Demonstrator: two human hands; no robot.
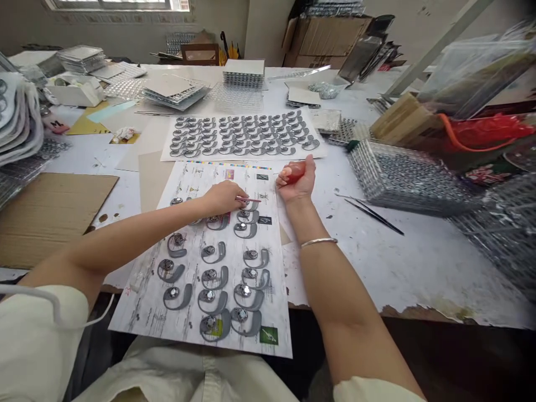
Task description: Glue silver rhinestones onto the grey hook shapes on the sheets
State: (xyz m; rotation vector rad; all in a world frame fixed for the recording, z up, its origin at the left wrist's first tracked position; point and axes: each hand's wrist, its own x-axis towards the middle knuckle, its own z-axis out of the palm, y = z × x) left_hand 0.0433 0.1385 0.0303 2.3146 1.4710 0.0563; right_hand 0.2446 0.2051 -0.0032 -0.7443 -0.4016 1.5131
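Note:
A printed paper sheet [196, 312] lies in front of me with several grey curved pieces, each bearing a shiny stone. My left hand [221, 196] is closed in a pinch on a thin pink-handled tool [250, 200], its tip over the grey pieces near the sheet's top. My right hand [298, 178] rests on the table just right of the sheet, fingers wrapped round a small red object [293, 173]. A silver bangle [319, 242] circles my right wrist.
A second sheet [243, 137] covered with grey pieces lies farther back. Black tweezers [372, 213] lie to the right. Stacks of clear blister trays [402, 176] stand at right, brown cardboard [50, 212] at left, boxes and tray piles at the back.

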